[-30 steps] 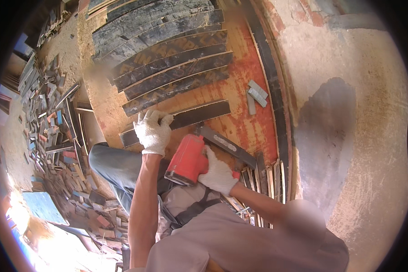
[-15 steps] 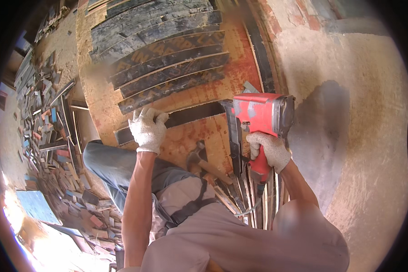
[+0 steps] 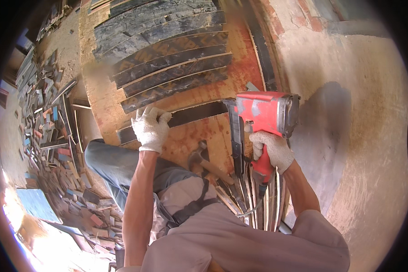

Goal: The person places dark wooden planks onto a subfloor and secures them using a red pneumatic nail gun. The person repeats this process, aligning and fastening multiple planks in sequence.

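Observation:
A red nail gun [image 3: 260, 106] with a black magazine is gripped by its handle in my gloved right hand [image 3: 273, 149]. The front of the gun is over the right end of a dark wooden strip [image 3: 199, 113]; whether it touches cannot be told. Farther left, my gloved left hand [image 3: 150, 130] lies over the same strip, its fingers curled and closed on it. An air hose [image 3: 251, 211] runs from the base of the gun's handle. Close to my lap, a hammer [image 3: 208, 165] rests on the orange-brown board [image 3: 186, 143] beneath the strip.
Several dark strips [image 3: 177, 68] lie in rows on the board's far part. More long strips [image 3: 263, 208] are stacked below the gun. Scrap wood pieces [image 3: 54, 136] cover the ground at left. A stained wall or floor surface [image 3: 362, 136] borders the right side.
The whole view has shifted slightly, carrying everything a little to the right. Both hands and the nail gun keep nearly the same places along the strip.

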### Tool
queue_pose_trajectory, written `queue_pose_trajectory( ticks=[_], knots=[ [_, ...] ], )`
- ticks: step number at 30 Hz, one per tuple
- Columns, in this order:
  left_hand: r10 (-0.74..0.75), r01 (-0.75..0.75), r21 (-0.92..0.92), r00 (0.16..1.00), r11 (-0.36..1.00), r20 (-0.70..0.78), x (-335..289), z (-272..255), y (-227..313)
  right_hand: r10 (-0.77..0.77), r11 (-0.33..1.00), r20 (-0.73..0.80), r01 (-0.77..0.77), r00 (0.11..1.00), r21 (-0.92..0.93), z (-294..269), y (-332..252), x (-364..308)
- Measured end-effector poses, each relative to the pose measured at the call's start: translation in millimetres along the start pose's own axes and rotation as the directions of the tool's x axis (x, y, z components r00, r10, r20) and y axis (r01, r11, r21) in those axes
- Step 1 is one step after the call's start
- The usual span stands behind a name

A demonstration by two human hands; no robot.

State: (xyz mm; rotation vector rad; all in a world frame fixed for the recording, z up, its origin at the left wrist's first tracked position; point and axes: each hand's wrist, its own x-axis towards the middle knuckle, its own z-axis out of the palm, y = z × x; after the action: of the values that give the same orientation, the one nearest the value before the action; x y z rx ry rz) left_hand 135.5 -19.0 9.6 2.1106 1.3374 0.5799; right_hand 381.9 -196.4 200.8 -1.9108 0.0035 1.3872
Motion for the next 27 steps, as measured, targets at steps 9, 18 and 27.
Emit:
queue_pose_trajectory(
  ticks=[9, 18, 27],
  knots=[
    [-0.025, 0.026, -0.025, 0.999, 0.999, 0.027, -2, 2, 0, 0.046, 0.973, 0.100, -0.022, 0.994, -0.231, 21, 11, 12],
    [-0.013, 0.013, -0.008, 0.999, 1.000, 0.035, 1, 0, 0, 0.022, 0.981, 0.119, 0.001, 0.993, -0.194, 30, 4, 2],
    [0.003, -0.003, 0.000, 1.000, 1.000, 0.000, -1, 2, 3, 0.087, 0.966, 0.194, -0.035, 0.977, -0.257, 58, 11, 14]
  ],
)
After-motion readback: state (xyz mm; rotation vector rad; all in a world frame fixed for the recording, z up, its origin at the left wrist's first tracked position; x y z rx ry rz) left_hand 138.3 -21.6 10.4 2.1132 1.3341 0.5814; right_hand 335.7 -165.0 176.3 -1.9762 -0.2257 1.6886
